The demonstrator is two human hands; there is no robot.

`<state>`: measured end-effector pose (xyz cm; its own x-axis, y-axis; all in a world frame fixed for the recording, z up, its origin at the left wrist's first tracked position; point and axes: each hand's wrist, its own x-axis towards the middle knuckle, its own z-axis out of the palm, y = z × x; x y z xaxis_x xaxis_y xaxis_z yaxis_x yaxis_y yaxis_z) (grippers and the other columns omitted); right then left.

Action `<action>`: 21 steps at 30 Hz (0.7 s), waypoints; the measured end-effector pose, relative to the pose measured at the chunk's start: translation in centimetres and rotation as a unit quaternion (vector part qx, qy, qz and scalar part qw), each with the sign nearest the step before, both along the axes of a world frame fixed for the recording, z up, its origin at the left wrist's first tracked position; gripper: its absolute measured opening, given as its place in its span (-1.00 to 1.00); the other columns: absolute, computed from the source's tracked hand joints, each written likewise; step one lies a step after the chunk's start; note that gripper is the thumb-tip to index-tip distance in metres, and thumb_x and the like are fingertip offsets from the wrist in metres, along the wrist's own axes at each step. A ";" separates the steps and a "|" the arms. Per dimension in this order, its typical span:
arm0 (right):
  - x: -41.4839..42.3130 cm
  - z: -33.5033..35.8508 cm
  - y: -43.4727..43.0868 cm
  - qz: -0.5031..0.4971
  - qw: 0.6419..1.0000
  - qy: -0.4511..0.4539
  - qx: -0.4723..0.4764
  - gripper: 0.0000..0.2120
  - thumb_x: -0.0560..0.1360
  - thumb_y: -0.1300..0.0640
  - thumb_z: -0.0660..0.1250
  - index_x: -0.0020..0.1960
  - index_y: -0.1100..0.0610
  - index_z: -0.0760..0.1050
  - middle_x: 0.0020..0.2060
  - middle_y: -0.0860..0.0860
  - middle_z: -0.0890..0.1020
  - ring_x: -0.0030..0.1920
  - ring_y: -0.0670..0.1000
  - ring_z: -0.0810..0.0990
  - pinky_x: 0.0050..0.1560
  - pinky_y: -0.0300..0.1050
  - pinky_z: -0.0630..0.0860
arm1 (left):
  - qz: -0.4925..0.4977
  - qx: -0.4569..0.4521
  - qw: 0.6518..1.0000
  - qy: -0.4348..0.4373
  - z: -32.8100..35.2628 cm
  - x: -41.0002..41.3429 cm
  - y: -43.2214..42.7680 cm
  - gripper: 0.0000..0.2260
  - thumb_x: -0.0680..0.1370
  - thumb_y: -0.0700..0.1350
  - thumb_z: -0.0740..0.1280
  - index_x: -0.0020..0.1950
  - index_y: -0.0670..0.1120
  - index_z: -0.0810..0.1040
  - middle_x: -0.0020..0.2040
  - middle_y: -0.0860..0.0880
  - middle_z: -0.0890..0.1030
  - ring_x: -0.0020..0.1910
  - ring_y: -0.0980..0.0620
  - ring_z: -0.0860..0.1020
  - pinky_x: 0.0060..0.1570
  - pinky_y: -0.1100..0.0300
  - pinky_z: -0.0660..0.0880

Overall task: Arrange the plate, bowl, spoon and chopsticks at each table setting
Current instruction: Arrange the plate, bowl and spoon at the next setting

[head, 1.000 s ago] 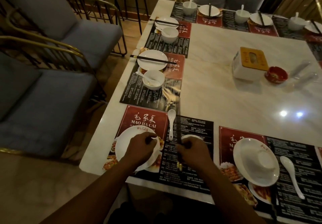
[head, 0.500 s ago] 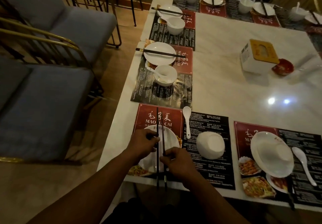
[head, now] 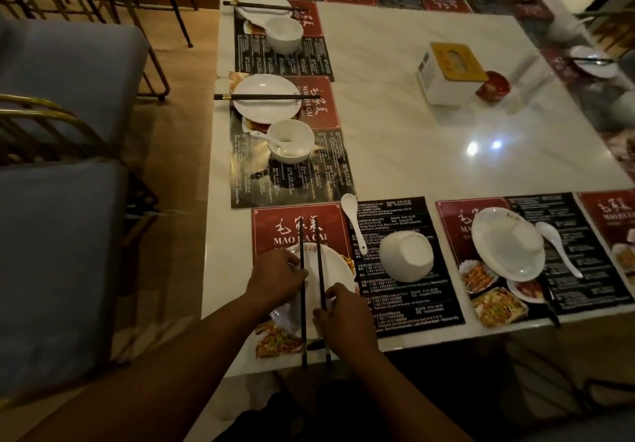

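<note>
Step in hand: laying the chopsticks [head: 301, 242] across the plate [head: 335, 270] at the near-left setting. left grip [head: 275, 280] has fingers curled onto the left stick, right grip [head: 343, 314] pinches the right stick nearer its near end, so both are gripping chopsticks. Sticks lie over the plate, long axis near-to-far, far ends over the red header of the placemat [head: 275, 221], near ends hanging past the near worktop [head: 395, 132] edge; which end is the tip, cannot tell. The two sticks are almost parallel with a narrow gap. Next move, my read: close the gap, even up the ends, centre the pair on the plate, then let go. Finished settings along the left edge show a tight pair across each plate with spoon in bowl. Here the bowl [head: 407, 258] sits tipped over just right of the plate and the spoon [head: 354, 225] lies loose on the mat, so both are likely still to do
</note>
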<state>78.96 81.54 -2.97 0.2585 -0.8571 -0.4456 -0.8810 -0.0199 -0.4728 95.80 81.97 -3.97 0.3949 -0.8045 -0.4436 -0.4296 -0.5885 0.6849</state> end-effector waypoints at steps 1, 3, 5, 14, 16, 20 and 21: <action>0.1 -0.1 0.1 0.000 1.000 -0.003 -0.002 -0.64 0.46 -0.01 0.45 0.22 0.02 0.52 0.05 0.03 0.62 0.04 0.01 0.61 0.01 -0.12 0.58 | 0.003 -0.001 1.000 0.005 -0.1 0.1 -0.1 -0.77 0.47 -0.10 0.47 0.11 -0.09 0.69 -0.10 -0.03 0.72 -0.16 0.05 0.68 -0.04 0.01 0.65; 0.4 -0.2 0.3 -0.001 1.000 -0.009 -0.004 -0.65 0.47 0.00 0.45 0.22 0.02 0.52 0.04 0.01 0.64 0.04 0.00 0.61 0.03 -0.10 0.58 | 0.002 -0.002 1.000 0.018 -0.2 0.2 -0.2 -0.74 0.48 -0.10 0.47 0.16 -0.10 0.66 -0.06 -0.05 0.71 -0.14 0.03 0.68 -0.05 0.00 0.65; 0.6 -0.3 0.5 -0.003 1.000 -0.020 -0.006 -0.67 0.48 0.00 0.44 0.21 0.04 0.54 0.02 -0.01 0.67 0.02 -0.01 0.63 0.03 -0.07 0.60 | 0.001 -0.005 1.000 0.023 -0.4 0.5 -0.2 -0.75 0.50 -0.08 0.46 0.15 -0.10 0.66 -0.04 -0.05 0.71 -0.13 0.02 0.68 -0.04 -0.01 0.65; 1.2 -0.3 0.4 -0.010 0.999 -0.032 -0.009 -0.46 0.35 -0.31 0.44 0.16 0.00 0.49 -0.08 -0.07 0.66 -0.08 -0.09 0.63 -0.11 -0.19 0.56 | 0.022 -0.048 0.993 -0.102 -0.1 3.3 1.8 -0.88 0.46 -0.11 0.49 -0.05 0.02 0.61 -0.18 0.10 0.60 -0.20 0.14 0.57 -0.21 0.26 0.48; 1.5 -0.2 0.1 0.001 1.000 -0.018 -0.006 -0.43 0.29 -0.34 0.48 0.12 0.00 0.49 -0.10 -0.09 0.63 -0.10 -0.09 0.61 -0.17 -0.20 0.53 | 0.017 -0.025 0.996 -0.085 -0.4 3.9 2.3 -0.85 0.45 -0.09 0.51 -0.03 0.04 0.62 -0.20 0.15 0.58 -0.21 0.18 0.55 -0.24 0.32 0.43; 1.8 -0.3 -0.7 0.023 0.999 -0.024 0.012 -0.56 0.34 -0.16 0.53 0.08 0.03 0.50 -0.18 -0.10 0.60 -0.13 -0.09 0.60 -0.25 -0.29 0.43 | 0.012 -0.009 0.999 -0.045 -1.1 4.1 3.3 -0.75 0.44 -0.06 0.52 0.10 0.08 0.64 -0.16 0.24 0.56 -0.22 0.29 0.51 -0.25 0.40 0.37; 1.7 -0.4 -0.9 0.025 0.999 -0.027 0.018 -0.59 0.35 -0.11 0.53 0.08 0.04 0.51 -0.18 -0.08 0.61 -0.11 -0.07 0.61 -0.22 -0.27 0.45 | 0.011 -0.012 0.999 -0.040 -1.4 4.1 3.5 -0.71 0.44 -0.07 0.53 0.14 0.08 0.63 -0.14 0.22 0.57 -0.22 0.31 0.50 -0.24 0.40 0.37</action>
